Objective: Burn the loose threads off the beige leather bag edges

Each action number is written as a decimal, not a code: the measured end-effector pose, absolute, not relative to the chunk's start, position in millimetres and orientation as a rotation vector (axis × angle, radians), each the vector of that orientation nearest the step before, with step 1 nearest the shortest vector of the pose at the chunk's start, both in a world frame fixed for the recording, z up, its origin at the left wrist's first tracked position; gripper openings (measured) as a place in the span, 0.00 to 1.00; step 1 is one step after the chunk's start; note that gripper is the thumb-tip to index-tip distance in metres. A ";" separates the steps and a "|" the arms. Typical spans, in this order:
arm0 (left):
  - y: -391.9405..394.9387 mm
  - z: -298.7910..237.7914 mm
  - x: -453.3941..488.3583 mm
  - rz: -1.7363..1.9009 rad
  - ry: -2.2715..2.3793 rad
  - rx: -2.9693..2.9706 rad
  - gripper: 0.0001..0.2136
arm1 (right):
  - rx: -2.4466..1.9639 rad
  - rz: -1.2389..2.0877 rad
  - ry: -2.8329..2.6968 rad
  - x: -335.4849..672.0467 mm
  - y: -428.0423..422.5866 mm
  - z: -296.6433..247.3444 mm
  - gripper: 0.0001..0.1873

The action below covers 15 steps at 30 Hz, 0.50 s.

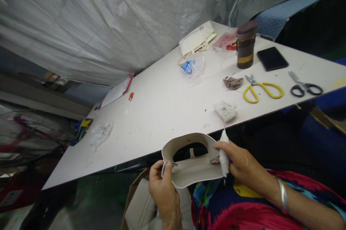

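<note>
An off-white curved piece with a large oval cut-out point(193, 177) is held in front of me, just off the near edge of the table. My left hand point(165, 183) pinches its left end between thumb and fingers. In my right hand point(238, 159) is a slim tool with a white-wrapped handle point(224, 150), its thin tip pointing up. The handle lies against the right end of the piece; whether my fingers also grip the piece I cannot tell. Past the tip, a small whitish pad point(225, 111) rests at the table edge.
On the white table point(162, 115) lie yellow-handled scissors point(262, 89), black-handled scissors point(305, 86), a crumpled brown cloth point(233, 83), a dark phone point(272, 58), a brown cup point(246, 46) and a cream bag point(197, 39). Below, a carton point(132, 195) holds similar off-white pieces.
</note>
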<state>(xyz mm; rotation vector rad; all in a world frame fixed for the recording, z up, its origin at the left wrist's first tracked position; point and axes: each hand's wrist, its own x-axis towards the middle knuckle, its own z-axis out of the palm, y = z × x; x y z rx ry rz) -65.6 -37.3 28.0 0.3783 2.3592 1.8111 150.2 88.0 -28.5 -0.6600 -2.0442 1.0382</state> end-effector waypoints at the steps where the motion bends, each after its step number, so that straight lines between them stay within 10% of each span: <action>1: -38.7 27.3 -66.1 1.796 2.376 0.378 0.17 | -0.674 1.038 -2.024 150.0 87.9 -28.3 0.34; 15: -56.4 3.4 -92.7 1.352 2.609 0.545 0.20 | -0.717 0.946 -1.938 144.0 80.9 -32.6 0.31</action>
